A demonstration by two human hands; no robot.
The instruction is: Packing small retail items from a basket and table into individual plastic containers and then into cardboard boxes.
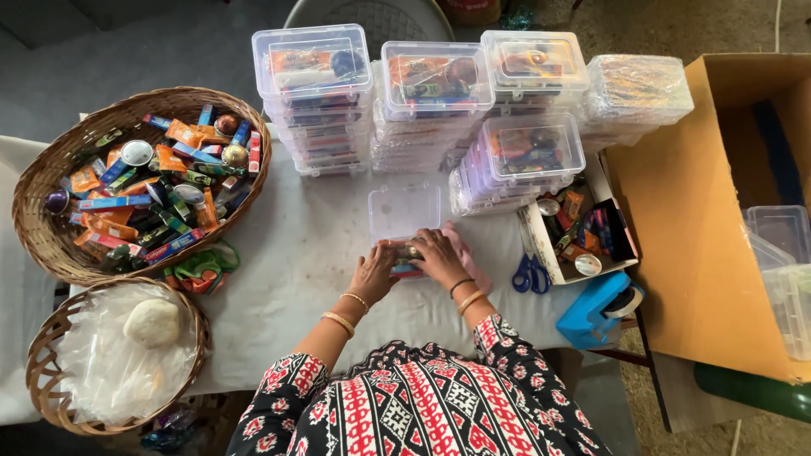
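Observation:
A small clear plastic box [404,211] lies open on the white tablecloth [296,262], its lid tipped back toward the stacks. My left hand [373,272] and my right hand [439,256] press side by side on the box's lower half, over small colourful items [406,252] packed inside. Both wrists wear bangles. A pink cloth [469,260] shows under my right hand. The fingers hide most of the contents.
Stacks of filled clear boxes [431,93] stand at the back. A wicker basket of small packets [139,181] sits left, a smaller basket with plastic and a pale lump [118,355] below it. Blue scissors [530,274], a blue tape dispenser [596,311], a small carton of items [579,232] and a large cardboard box [718,219] are right.

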